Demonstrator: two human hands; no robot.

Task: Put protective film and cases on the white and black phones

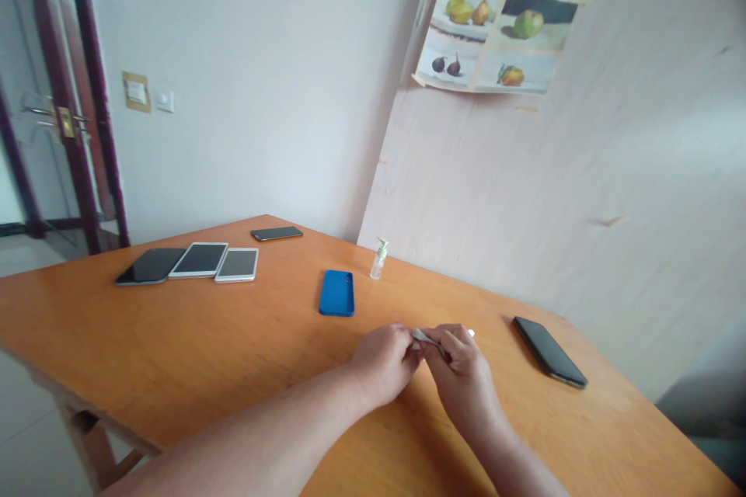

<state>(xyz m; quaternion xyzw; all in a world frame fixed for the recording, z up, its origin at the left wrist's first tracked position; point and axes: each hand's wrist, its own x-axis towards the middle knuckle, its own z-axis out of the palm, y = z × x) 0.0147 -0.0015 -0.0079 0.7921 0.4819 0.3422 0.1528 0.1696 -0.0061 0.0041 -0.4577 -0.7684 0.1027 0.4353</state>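
Over the front middle of the wooden table, both my hands meet on a small folded white cloth or tissue; its exact kind is hard to make out. My left hand grips one end with curled fingers. The other end is pinched in my right hand, and a bit of white shows past its knuckles. Just beyond my hands lies a blue phone case, open side up. Near it stands a small clear spray bottle with a pale green pump top.
A black phone lies to the right. At the left are a dark tablet, a white tablet and a white phone, side by side. Another dark phone lies near the far corner. Walls rise behind the table.
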